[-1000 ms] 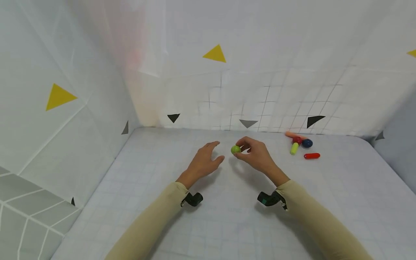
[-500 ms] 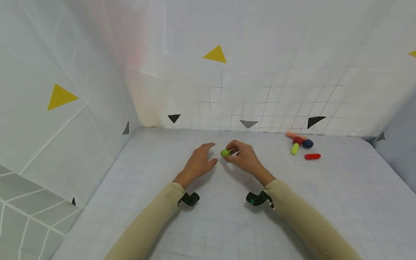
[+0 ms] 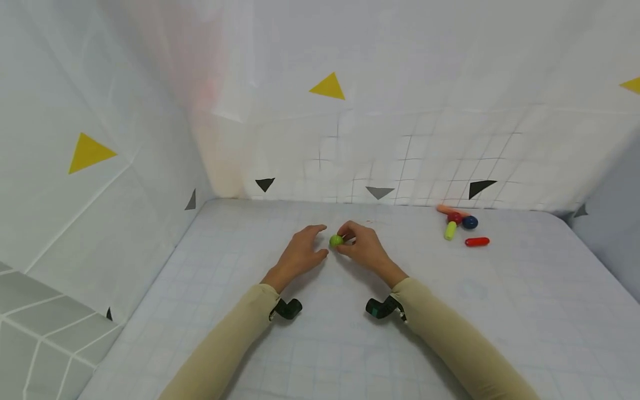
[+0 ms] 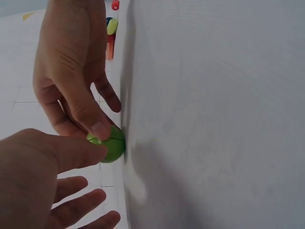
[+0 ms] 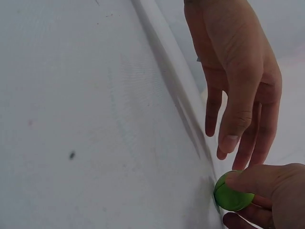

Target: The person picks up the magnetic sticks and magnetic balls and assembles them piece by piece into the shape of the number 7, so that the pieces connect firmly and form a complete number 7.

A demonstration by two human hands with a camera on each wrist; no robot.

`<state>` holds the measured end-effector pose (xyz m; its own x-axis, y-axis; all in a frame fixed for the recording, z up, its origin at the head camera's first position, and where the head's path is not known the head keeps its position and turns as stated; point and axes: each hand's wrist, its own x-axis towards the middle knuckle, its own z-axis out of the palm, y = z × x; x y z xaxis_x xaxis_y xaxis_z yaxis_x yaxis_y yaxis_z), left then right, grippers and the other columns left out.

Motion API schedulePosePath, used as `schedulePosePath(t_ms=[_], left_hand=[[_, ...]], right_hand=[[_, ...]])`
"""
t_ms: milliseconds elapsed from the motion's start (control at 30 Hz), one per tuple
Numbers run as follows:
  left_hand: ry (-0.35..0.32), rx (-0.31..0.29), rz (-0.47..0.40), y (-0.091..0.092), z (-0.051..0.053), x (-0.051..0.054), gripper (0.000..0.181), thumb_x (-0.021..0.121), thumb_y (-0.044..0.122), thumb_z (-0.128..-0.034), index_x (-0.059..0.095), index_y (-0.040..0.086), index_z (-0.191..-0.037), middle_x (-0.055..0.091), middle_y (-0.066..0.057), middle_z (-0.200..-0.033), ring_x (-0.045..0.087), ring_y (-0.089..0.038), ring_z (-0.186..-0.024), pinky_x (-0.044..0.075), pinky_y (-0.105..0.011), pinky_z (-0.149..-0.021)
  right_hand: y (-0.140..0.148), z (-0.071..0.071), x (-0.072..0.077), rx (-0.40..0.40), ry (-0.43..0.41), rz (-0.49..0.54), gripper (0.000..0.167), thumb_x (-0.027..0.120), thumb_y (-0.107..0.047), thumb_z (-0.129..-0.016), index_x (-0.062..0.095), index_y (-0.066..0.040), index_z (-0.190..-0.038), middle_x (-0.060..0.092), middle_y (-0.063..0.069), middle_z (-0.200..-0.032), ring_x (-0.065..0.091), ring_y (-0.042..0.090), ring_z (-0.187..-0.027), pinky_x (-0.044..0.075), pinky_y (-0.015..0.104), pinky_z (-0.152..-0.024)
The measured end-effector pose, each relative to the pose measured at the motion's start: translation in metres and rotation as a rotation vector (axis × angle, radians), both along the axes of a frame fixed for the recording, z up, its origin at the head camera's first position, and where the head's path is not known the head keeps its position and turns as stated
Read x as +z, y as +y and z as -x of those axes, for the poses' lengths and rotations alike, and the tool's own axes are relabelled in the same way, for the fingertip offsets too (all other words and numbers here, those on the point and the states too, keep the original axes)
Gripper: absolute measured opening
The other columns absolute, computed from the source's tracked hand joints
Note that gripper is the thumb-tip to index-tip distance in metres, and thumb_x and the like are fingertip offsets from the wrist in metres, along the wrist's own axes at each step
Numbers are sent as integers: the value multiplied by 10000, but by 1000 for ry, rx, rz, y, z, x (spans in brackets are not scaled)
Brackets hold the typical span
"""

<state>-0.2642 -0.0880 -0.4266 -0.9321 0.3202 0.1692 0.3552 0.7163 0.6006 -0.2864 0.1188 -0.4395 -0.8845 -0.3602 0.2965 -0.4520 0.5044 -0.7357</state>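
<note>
Green ball (image 3: 336, 240) is pinched in the right hand (image 3: 366, 247) over the counter (image 3: 320, 355), the empty left hand (image 3: 299, 251) spread at the ball's 9 o'clock; this apparent handover calls next for a left-hand grip.

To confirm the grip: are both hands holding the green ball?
No: the right hand pinches the green ball; the left hand doesn't.
</note>
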Motion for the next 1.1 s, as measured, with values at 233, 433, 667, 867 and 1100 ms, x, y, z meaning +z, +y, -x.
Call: schedulePosePath(t_ms=[233, 433, 667, 867, 1100], left_hand=[[-2, -12, -55, 2, 6, 4, 564, 766, 95, -946, 564, 35, -1470, 538, -128, -1503, 462, -297, -1414, 373, -441, -1154], [-19, -73, -29, 8, 14, -2, 555, 790, 87, -932, 592, 23, -1447, 563, -133, -1480, 486, -295, -1398, 384, -430, -1148], [1, -121, -41, 12, 19, -9, 476, 806, 62, -921, 671, 48, -1377, 639, -96, -1396, 557, -260, -1330, 419, -395, -1120], [-36, -76, -56, 11, 20, -11, 442, 796, 100, -942, 690, 90, -1371, 671, -54, -1352, 616, -203, -1235, 467, -359, -1068], [-29, -32, -57, 7, 21, -13, 423, 803, 119, -936, 709, 95, -1348, 680, -54, -1340, 605, -220, -1252, 458, -378, -1077]], right_hand=[[1, -2, 2, -9, -13, -25, 308, 838, -69, -876, 659, -17, -1121, 704, 93, -1088, 690, 294, -1037, 572, 450, -864], [11, -5, 5, -17, -6, -51, 357, 844, -95, -873, 657, -15, -1167, 702, 139, -1173, 679, 322, -1075, 557, 496, -883], [22, -13, 11, -29, -13, -60, 342, 818, -113, -902, 663, -5, -1187, 698, 148, -1204, 680, 322, -1083, 553, 498, -906], [36, -15, 13, -35, -3, -59, 336, 805, -127, -922, 660, 2, -1197, 694, 172, -1217, 682, 328, -1080, 561, 498, -887], [57, -16, 15, -76, -35, -66, 360, 810, -153, -927, 664, -9, -1223, 688, 161, -1234, 676, 309, -1087, 564, 486, -892]])
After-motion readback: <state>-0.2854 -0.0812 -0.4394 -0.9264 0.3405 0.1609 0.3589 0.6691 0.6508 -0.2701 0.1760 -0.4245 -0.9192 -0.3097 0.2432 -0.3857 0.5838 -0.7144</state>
